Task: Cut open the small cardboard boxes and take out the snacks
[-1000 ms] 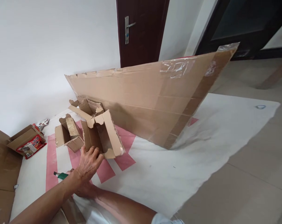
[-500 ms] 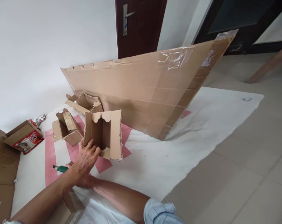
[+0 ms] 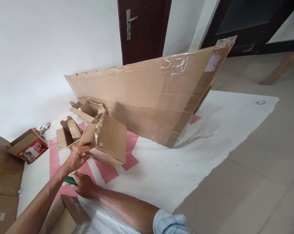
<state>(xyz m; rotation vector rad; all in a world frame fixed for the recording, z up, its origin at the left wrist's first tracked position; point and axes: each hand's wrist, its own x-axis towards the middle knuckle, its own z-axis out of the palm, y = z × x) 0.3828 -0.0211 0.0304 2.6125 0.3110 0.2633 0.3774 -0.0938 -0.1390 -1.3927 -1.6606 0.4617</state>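
Observation:
My left hand (image 3: pixel 78 155) pinches the near left edge of a small cardboard box (image 3: pixel 113 138). The box is tipped over, its torn opening turned to the left and a closed side facing right. Below it, my right hand (image 3: pixel 85 185) is closed round a green utility knife (image 3: pixel 71 180). The knife's front end is hidden behind my left forearm. Another cut-open box (image 3: pixel 67 131) stands just beyond my left hand, and a torn box (image 3: pixel 88 110) lies behind it against a large cardboard sheet (image 3: pixel 142 87).
A white sheet with pink markings (image 3: pixel 156 175) covers the work surface. At the left stand a box with a red food packet (image 3: pixel 33 151) and a larger carton (image 3: pixel 6 175). Closest to me is an open box (image 3: pixel 64 221). A tiled floor (image 3: pixel 246 182) lies to the right.
The box has turned in my left hand: its opening faced me, and now its closed side shows. My right hand has come out from under my left forearm with the knife.

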